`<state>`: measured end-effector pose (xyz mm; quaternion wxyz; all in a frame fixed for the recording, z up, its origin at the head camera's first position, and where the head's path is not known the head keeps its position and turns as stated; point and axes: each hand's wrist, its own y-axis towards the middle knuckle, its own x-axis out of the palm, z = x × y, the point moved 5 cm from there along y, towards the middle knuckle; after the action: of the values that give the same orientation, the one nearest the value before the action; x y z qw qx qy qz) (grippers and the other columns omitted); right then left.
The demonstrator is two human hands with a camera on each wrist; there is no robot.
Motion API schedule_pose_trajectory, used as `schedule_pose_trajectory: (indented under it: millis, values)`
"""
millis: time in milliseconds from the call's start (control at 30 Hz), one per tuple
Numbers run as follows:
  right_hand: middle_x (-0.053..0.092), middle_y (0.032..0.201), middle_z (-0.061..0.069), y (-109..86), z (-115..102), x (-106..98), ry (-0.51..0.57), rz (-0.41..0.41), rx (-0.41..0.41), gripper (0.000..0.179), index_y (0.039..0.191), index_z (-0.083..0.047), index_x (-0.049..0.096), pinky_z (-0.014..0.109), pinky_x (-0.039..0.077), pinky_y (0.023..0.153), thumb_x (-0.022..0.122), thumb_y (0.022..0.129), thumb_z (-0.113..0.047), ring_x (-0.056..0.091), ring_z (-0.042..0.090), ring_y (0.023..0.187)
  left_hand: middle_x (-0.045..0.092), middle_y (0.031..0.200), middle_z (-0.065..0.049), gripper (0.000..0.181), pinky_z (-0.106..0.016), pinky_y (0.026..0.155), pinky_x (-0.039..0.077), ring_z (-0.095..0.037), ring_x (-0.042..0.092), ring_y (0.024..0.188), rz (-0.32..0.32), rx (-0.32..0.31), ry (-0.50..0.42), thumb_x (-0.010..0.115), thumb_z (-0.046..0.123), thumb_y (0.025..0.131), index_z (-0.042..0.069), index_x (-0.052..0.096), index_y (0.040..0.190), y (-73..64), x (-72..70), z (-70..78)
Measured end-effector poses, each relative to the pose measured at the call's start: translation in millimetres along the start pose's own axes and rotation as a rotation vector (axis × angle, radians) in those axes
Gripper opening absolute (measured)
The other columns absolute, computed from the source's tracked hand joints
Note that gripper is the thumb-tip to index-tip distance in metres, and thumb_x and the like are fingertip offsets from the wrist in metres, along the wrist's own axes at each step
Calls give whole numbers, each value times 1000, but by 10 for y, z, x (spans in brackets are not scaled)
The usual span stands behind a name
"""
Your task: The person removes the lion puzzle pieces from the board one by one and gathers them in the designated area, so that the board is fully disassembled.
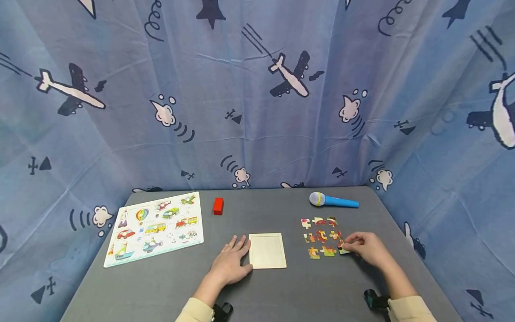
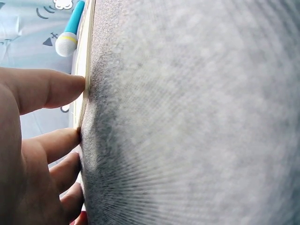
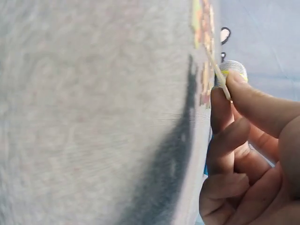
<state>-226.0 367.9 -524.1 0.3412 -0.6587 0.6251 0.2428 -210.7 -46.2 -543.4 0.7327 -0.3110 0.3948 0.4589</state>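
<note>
My right hand [image 1: 369,248] pinches a jigsaw piece [image 3: 219,76] between thumb and forefinger, its edge tilted toward the camera in the right wrist view. It is at the lower right of a group of loose, colourful puzzle pieces [image 1: 321,236] laid out in rows. My left hand [image 1: 230,264] rests on the table with fingers spread. Its thumb and forefinger touch the left edge of a square, pale wooden puzzle tray [image 1: 267,251]. Nothing lies in that tray. In the left wrist view, the thumb and fingertips meet the tray's thin side [image 2: 84,101].
Behind the puzzle pieces lies a blue toy microphone [image 1: 338,201]. A red block [image 1: 218,206] stands toward the back, left of centre. At the left lies a white board with vehicle pictures [image 1: 154,228]. The grey table [image 1: 289,295] ends at a patterned blue curtain [image 1: 225,134].
</note>
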Motion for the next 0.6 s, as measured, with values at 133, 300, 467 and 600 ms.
schedule_pose_trajectory:
  millis: [133, 300, 467, 600]
  values:
    - [67, 79, 1, 23, 58, 27, -62, 7, 8, 22, 98, -4, 74, 30, 43, 61, 77, 90, -25, 55, 15, 70, 38, 161, -10, 72, -56, 123, 26, -36, 25, 153, 2, 2, 8, 67, 36, 90, 11, 46, 153, 10, 6, -6]
    - [66, 79, 1, 50, 87, 52, -124, 28, 36, 24, 98, -6, 74, 30, 41, 62, 76, 90, -28, 53, 16, 70, 39, 161, -9, 72, -55, 123, 26, -36, 25, 153, 6, 3, 19, 67, 37, 89, 10, 46, 153, 14, 1, 1]
    - [64, 78, 3, 50, 78, 31, -135, 66, 70, 25, 94, -4, 72, 30, 40, 60, 78, 88, -28, 53, 18, 70, 38, 161, -9, 72, -55, 123, 26, -36, 25, 154, 2, 3, 11, 67, 36, 89, 10, 46, 153, 27, -5, 10]
    - [63, 81, 4, 45, 56, -4, -137, 65, 77, 28, 97, -3, 71, 30, 41, 60, 78, 88, -29, 53, 19, 73, 37, 162, -9, 74, -55, 123, 25, -36, 24, 154, -14, 11, -5, 68, 36, 89, 11, 45, 154, 31, 14, -5]
